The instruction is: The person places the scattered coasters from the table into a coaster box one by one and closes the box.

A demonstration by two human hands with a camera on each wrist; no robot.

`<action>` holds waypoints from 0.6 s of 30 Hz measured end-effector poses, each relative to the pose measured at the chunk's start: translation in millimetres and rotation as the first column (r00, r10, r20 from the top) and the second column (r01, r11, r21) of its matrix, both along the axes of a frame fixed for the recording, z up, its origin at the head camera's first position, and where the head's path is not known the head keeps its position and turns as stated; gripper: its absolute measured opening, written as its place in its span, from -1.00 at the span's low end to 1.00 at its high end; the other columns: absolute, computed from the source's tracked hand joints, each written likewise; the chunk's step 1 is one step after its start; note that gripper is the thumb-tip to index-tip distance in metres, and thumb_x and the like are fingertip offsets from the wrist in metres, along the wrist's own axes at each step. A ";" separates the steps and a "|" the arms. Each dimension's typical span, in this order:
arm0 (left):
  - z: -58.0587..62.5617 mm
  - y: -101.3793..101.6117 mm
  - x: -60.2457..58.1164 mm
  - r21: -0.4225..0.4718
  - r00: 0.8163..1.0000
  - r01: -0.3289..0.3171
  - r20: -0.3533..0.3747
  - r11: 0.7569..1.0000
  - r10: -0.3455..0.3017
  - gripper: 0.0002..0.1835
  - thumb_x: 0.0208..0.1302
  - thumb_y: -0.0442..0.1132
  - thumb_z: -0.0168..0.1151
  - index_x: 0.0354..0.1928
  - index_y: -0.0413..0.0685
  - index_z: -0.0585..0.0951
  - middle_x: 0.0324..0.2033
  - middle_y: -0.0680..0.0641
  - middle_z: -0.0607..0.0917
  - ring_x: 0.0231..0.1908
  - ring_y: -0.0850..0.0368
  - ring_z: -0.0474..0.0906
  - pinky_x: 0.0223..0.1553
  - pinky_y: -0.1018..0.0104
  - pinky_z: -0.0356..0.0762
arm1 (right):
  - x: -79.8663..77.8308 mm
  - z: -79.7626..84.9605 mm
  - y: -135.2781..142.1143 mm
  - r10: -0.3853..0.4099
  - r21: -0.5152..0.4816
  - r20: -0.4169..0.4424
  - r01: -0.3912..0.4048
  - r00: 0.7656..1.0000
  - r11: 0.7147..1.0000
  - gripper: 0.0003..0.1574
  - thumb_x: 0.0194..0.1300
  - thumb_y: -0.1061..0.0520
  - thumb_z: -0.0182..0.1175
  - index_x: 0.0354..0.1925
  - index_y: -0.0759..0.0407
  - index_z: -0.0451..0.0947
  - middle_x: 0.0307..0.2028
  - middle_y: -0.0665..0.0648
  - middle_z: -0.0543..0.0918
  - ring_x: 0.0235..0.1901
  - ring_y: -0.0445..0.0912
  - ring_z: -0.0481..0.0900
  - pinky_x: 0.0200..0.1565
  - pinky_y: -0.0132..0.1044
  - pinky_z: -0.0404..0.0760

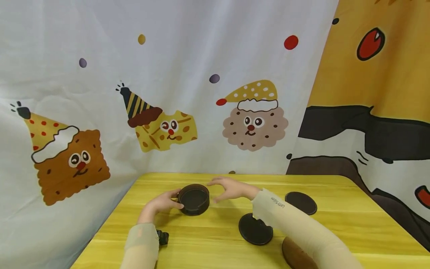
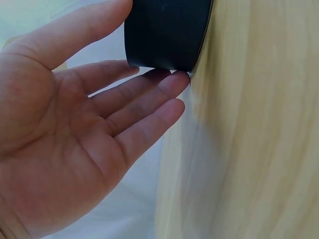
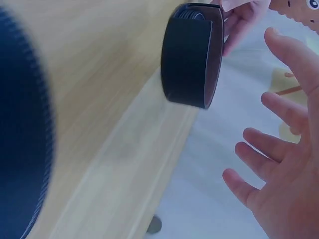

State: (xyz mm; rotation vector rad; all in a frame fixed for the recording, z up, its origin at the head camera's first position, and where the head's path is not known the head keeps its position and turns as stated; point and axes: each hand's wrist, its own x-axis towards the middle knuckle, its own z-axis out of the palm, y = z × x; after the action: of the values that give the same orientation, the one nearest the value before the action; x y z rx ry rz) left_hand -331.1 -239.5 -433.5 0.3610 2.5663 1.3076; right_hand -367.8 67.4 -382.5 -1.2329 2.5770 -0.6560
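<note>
A round black coaster holder with a low wall stands on the table's far left part. My left hand holds its left side, the thumb and fingertips touching the wall; in the left wrist view the holder lies between thumb and fingers. To the right of the holder, my right hand is spread with nothing in it, a small gap away from the wall. The right wrist view shows these fingers apart from the holder. A black round coaster lies nearer, partly covered by the right sleeve.
Another dark coaster lies on the right beyond the right forearm. A brown coaster is partly hidden under that arm near the front. The yellow wood-grain table ends at a printed cloth behind it.
</note>
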 end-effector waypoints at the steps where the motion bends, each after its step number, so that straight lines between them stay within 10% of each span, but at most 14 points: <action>1: -0.5 -0.1 0.1 -0.002 1.000 0.004 -0.003 1.000 -0.004 -0.12 0.18 -0.25 0.39 0.45 -0.33 0.14 0.31 -0.43 0.31 0.31 -0.36 0.20 0.18 -0.21 0.27 | 4.1 0.5 8.2 -0.004 -0.002 0.007 0.004 1.000 1.000 -0.15 0.23 -0.10 0.33 0.41 0.02 0.30 0.43 0.22 0.16 0.41 0.14 0.10 0.29 0.14 0.20; 18: -3.8 -0.6 0.4 0.017 0.999 0.035 -0.002 0.999 -0.035 -0.12 0.22 -0.28 0.35 0.45 -0.38 0.09 0.31 -0.48 0.27 0.31 -0.42 0.16 0.19 -0.24 0.24 | 52.6 -31.5 116.1 -0.003 0.094 0.141 -0.011 0.990 0.995 0.13 -0.02 -0.13 0.52 0.44 0.02 0.24 0.44 0.22 0.15 0.40 0.17 0.11 0.22 0.20 0.28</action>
State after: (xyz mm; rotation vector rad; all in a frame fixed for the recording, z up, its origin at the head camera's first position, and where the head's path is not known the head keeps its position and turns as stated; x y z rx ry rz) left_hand -330.7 -240.2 -437.3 0.4088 2.5395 1.3189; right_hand -315.2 183.6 -414.0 -1.1202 2.4590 -0.5902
